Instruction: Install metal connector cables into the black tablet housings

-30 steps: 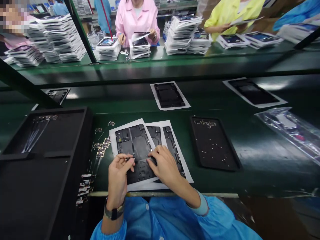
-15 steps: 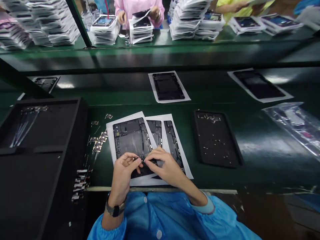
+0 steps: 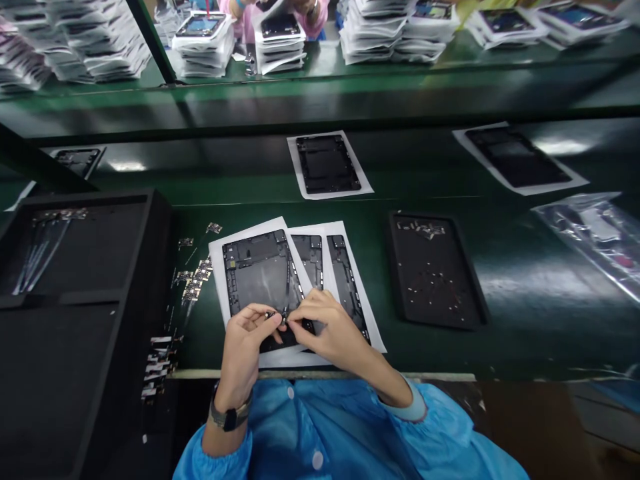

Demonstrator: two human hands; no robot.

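My left hand (image 3: pixel 253 330) is closed, pinching a small circuit board (image 3: pixel 271 315) between thumb and fingers. A dark flat cable (image 3: pixel 287 283) runs from near the board up over a black tablet housing (image 3: pixel 255 280). My right hand (image 3: pixel 320 327) meets the left at the board, thumb and forefinger pressed together; whatever lies between these fingertips is too small to make out. Both hands are over the lower part of the housing, which lies on white paper. Two more tablet housings (image 3: pixel 309 257) (image 3: pixel 342 267) lie partly covered to its right.
Loose small boards (image 3: pixel 195 283) and white-strip parts (image 3: pixel 159 363) lie left, beside a large black tray (image 3: pixel 115 267). To the right are a shallow black tray (image 3: pixel 435 267) with tiny parts and a plastic bag (image 3: pixel 595 230). Beyond, housings (image 3: pixel 327 163) lie on a belt; a co-worker's sleeves show behind stacks.
The view has shifted slightly. Both my hands stay at nearly the same spot over the housing, fingertips still together. Across the belt, the co-worker in pink has moved their hands.
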